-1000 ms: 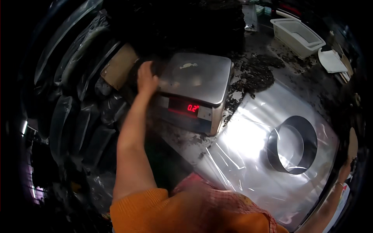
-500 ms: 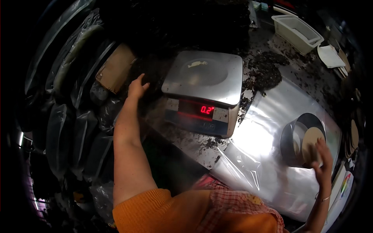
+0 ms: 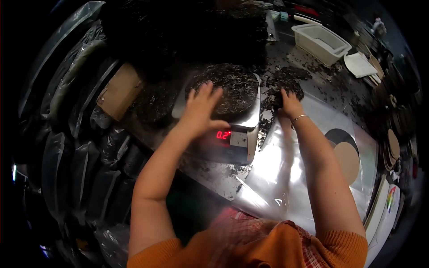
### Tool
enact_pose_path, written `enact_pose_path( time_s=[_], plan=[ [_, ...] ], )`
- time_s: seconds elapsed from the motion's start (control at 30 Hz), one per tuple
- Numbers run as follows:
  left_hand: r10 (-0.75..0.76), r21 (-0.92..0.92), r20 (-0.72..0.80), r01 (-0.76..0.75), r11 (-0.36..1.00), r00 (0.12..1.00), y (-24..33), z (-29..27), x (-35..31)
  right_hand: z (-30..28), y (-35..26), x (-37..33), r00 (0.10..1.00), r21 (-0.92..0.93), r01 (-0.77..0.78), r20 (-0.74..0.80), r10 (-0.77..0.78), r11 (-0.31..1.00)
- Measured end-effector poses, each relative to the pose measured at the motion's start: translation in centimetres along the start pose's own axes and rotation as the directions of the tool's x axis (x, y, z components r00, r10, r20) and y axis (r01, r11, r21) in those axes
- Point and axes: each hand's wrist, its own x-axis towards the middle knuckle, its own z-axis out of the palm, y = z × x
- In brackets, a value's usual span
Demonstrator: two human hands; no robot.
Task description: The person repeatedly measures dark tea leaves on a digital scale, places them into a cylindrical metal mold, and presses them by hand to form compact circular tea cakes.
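Observation:
A round, flat cake of dark, dry-looking shreds [image 3: 239, 91], perhaps seaweed, covers most of the metal pan of a digital scale [image 3: 254, 115]. My left hand [image 3: 202, 109] is spread over the left part of this cake, its fingers apart and the thumb stretched toward the scale's lit red display. Right of the scale, my right hand [image 3: 292, 105] reaches to a smaller heap of the same dark shreds [image 3: 288, 78]. Its fingers are extended and slightly apart at the heap's near edge; I see nothing held in them. A bracelet circles that wrist.
Glossy clear plastic sheets or bags [image 3: 263, 178] lie right of the scale, bearing a tan disc [image 3: 347, 163] and a dark disc [image 3: 343, 136]. A white plastic bin [image 3: 321, 47] stands at back right. Left are a brown cardboard piece [image 3: 119, 91] and several plastic-wrapped packs [image 3: 56, 169].
The dark cake now lies on the previously bare scale pan. My left hand has come over it from the left. My right hand has left the discs and moved to the heap.

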Motion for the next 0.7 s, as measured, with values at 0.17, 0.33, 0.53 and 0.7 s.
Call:
enact_pose_path(
  time_s=[0.17,0.33,0.53,0.7],
  plan=[
    [-0.321,-0.326,-0.467,0.177,0.929,0.824,-5.6,-5.3,-5.0,-3.9,0.6,3.6,0.951,0.356,-0.077,-0.256,0.176,0.931],
    [-0.281,-0.278,-0.595,0.135,0.951,0.753,-5.8,-6.2,-5.6,-18.8,-0.4,4.1,0.921,1.0,0.01,0.002,0.391,-0.028],
    [0.008,-0.163,-0.72,-0.18,0.97,0.694,-1.0,-7.7,-0.8,-23.0,-6.7,1.1,0.988,0.941,-0.153,0.156,-0.015,-0.301],
    [0.254,0.112,-0.609,-0.236,0.965,0.751,0.4,-8.2,0.1,-22.1,-10.7,0.0,0.974,0.912,-0.228,0.206,-0.099,-0.341]
  ],
)
